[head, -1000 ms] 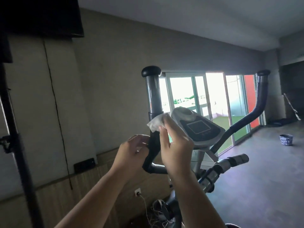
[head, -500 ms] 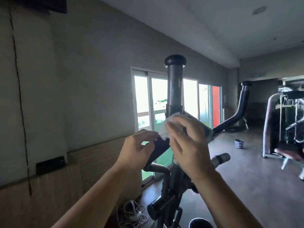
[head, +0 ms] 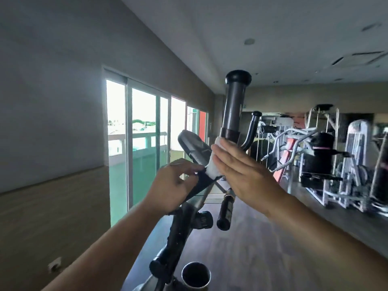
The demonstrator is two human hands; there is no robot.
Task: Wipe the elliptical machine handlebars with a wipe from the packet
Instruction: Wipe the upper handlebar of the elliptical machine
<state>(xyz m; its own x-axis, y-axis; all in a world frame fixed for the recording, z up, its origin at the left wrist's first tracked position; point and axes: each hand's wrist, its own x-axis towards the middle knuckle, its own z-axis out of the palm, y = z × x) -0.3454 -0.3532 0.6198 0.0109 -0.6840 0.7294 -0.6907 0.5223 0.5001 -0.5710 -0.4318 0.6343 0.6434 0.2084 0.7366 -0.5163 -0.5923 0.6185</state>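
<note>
The right hand is pressing a crumpled white wipe against the dark upright tubular handlebar just below its grey foam sleeve, its grip wrapping flat-fingered around wipe and bar. The left hand is gripping the black lower bend of the handlebar just beneath the wipe.

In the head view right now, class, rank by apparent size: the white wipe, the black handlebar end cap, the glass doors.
1. Glass doors
2. White wipe and black handlebar end cap: look alike, unranked.
</note>
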